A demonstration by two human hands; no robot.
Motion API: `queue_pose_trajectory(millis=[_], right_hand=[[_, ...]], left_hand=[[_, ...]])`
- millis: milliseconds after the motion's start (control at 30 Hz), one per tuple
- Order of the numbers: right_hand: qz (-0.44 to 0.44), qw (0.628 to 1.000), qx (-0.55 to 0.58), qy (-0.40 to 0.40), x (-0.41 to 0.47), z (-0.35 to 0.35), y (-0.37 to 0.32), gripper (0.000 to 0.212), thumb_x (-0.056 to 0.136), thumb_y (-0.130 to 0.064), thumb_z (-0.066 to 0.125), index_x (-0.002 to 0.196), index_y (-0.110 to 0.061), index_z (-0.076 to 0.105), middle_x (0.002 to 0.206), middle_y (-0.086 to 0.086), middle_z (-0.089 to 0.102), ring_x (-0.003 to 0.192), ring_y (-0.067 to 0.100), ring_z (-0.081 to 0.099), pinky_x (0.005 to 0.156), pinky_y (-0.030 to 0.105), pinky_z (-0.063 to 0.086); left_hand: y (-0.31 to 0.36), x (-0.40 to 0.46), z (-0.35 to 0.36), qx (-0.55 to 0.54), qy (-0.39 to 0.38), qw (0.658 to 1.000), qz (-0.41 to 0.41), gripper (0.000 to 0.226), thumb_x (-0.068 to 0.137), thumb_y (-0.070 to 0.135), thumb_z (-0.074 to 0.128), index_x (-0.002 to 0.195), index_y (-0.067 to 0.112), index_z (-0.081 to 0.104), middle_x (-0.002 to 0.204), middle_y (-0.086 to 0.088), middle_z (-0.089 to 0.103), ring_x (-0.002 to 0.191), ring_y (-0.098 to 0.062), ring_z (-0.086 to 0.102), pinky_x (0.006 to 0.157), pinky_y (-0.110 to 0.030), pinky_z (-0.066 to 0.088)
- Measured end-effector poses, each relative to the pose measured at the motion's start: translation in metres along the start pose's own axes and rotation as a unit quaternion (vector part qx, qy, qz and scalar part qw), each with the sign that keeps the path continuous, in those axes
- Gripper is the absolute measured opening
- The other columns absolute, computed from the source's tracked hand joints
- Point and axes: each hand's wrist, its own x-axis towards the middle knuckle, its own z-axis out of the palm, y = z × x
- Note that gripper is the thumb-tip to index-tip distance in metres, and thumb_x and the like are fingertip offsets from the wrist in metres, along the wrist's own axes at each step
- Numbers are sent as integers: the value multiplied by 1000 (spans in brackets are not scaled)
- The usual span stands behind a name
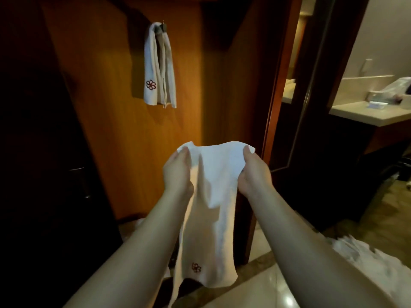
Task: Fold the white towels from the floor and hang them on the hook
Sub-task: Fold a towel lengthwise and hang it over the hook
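At far left a dark door [44, 152] carries a metal lever handle [76, 170], barely lit. Beside it runs a warm orange wood-panelled wall [111, 118] with a smooth, faintly grained surface. High on that wall a small hook [164, 23] holds a folded white terry towel [159, 67], draped over it in long narrow layers, with a red flower-shaped embroidered logo near its lower left corner.

Lower, in the middle, the left hand [178, 172] pinches the upper left corner of a second white towel [213, 207], thumb pressed over the soft, nubby cloth. The right hand [253, 172] grips the upper right corner, fingers curled into the fabric. Between the hands the top edge sags slightly; the towel hangs in the air as a long, narrowing panel with lengthwise folds, the same red flower logo near its bottom hem.

Below lies a glossy stone floor [266, 283]. At lower right a rumpled heap of white cloth [367, 261] rests on it. At right, past a dark wooden door frame [278, 85], a pale smooth vanity counter [373, 112] bears a crinkled translucent plastic bag [393, 87].
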Motion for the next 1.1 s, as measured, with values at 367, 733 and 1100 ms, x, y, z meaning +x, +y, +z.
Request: queue_pose_trajectory(millis=[367,733,1100], right_hand=[[-243,928,-274,-74,-43,20,34,30,108,-43,38,119,-39,66,96,-25,71,89,-13,63,72,11,49],[-244,909,-285,-179,-48,-1,41,46,109,-39,38,154,-31,41,134,-27,47,97,-41,38,79,-9,33],[-296,899,-293,-139,-51,-13,45,45,106,-28,44,151,-32,44,103,-63,45,107,-39,37,79,-11,29]], left_hand=[[-13,-29,-7,103,-165,979,52,25,100,39,57,85,48,76,92,13,76,86,-7,74,68,-23,59],[-13,-37,-13,50,-307,950,-20,37,90,53,49,109,29,70,107,7,76,104,-5,70,77,-18,55],[-11,-43,-23,155,-372,914,35,66,91,63,29,136,26,60,133,10,62,122,3,56,92,-13,45]])
